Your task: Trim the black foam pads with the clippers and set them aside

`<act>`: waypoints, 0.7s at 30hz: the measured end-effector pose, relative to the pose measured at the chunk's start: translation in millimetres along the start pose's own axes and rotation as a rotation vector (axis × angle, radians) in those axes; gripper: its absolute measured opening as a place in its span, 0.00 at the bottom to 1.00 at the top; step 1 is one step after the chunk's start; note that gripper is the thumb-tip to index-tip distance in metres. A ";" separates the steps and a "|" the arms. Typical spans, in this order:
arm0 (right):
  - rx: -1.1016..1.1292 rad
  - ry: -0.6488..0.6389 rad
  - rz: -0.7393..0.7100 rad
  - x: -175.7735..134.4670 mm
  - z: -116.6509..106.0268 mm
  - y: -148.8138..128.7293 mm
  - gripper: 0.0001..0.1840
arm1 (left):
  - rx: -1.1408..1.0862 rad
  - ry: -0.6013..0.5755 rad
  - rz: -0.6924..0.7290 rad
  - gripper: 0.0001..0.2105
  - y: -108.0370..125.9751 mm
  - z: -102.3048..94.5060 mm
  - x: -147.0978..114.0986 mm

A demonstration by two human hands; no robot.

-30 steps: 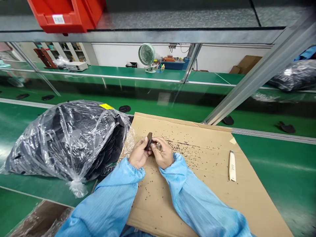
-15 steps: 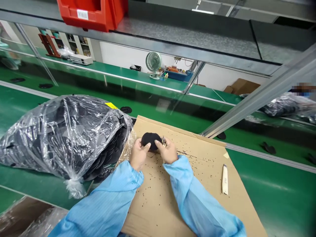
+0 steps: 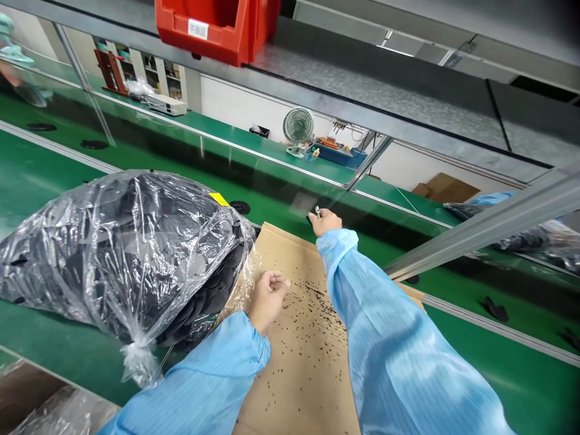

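Observation:
My left hand (image 3: 268, 296) hovers over the brown cardboard sheet (image 3: 312, 368), its fingers loosely curled with a gap to the thumb and nothing visible in them. My right hand (image 3: 327, 223) reaches past the sheet's far edge, over the green belt. Its fingers close around a small silvery metal tool (image 3: 318, 212) whose kind is hard to make out. A dark edge shows by those fingertips; whether the black oval pad is there I cannot tell. Small black bits (image 3: 312, 296) lie scattered across the cardboard. Left of it rests a clear plastic bag (image 3: 131, 254) full of black pads.
An overhead shelf (image 3: 385, 90) carries a red bin (image 3: 217, 30). A slanted metal post (image 3: 471, 223) rises at right. Black pads (image 3: 240, 207) lie on the green belt (image 3: 272, 217). Behind stands a green fan (image 3: 298, 130). My right sleeve hides part of the cardboard.
My hands have parted: the right one moved forward over the belt with the metal tool, while the left let go of the black oval pad. The view has shifted slightly left.

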State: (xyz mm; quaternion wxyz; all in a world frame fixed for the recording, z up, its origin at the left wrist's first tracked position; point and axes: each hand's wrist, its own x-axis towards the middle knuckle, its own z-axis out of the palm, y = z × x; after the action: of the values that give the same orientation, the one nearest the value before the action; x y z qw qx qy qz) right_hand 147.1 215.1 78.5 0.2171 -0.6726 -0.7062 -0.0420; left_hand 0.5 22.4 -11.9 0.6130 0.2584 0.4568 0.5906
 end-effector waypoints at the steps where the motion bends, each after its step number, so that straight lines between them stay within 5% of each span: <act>1: -0.003 -0.033 -0.026 -0.6 8.7 -4.9 0.23 | 0.004 -0.006 0.000 0.19 -0.4 -0.2 -0.1; 6: -0.056 -0.103 -0.189 -33.6 40.2 -13.6 0.11 | 0.049 -0.034 -0.008 0.17 1.2 -0.1 -0.8; 10: -0.116 -0.128 -0.262 -67.0 34.2 12.4 0.12 | 0.091 -0.075 0.007 0.17 1.9 -0.7 -2.6; 21: -0.331 -0.133 -0.038 -141.3 -42.9 183.0 0.14 | 0.295 -0.035 0.222 0.16 -0.6 -7.7 -12.0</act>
State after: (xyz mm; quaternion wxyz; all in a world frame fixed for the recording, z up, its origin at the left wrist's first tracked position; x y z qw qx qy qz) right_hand 335.2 85.2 23.3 0.0556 -0.6870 -0.7150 -0.1170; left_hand -4.5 9.0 -12.8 0.5076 0.4046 0.4963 0.5765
